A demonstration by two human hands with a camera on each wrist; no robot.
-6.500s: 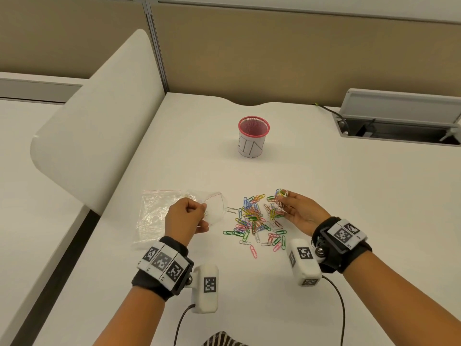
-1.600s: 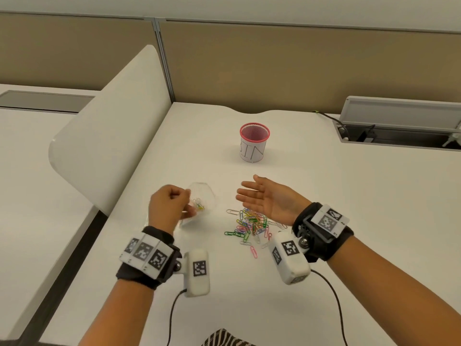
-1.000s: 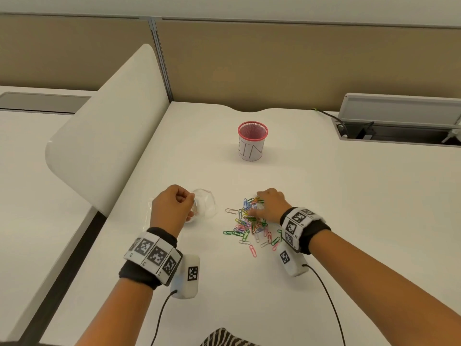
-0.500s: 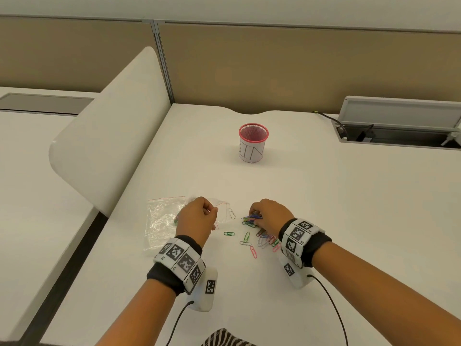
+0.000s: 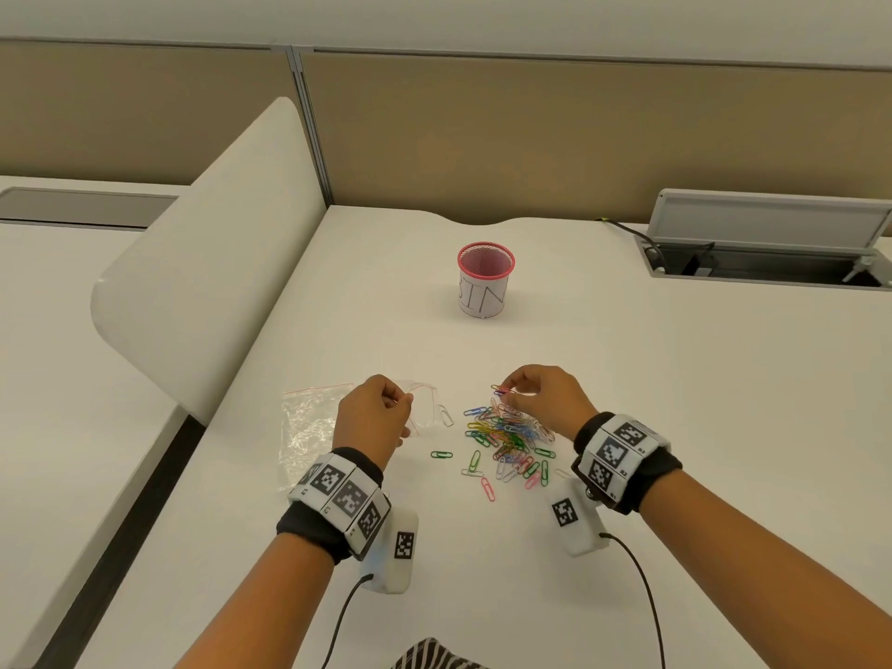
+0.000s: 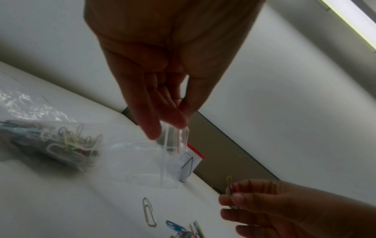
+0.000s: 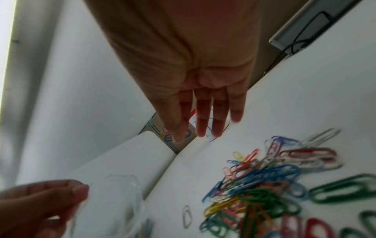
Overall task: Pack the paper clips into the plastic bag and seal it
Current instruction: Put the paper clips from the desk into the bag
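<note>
The left hand (image 5: 375, 411) pinched the plastic bag (image 6: 130, 154) mouth open, evidently for loading, while the right hand (image 5: 545, 397) gripped several paper clips (image 6: 230, 186) above the desk pile (image 5: 507, 437).

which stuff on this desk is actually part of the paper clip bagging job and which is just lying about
Part of the job:
- plastic bag, mouth held up by the left hand, some clips already inside
- pile of paper clips on the desk
- few clips pinched in the right hand

Just lying about:
- pink mesh cup marked BIN
- second plastic bag, flat
- cable box
</note>
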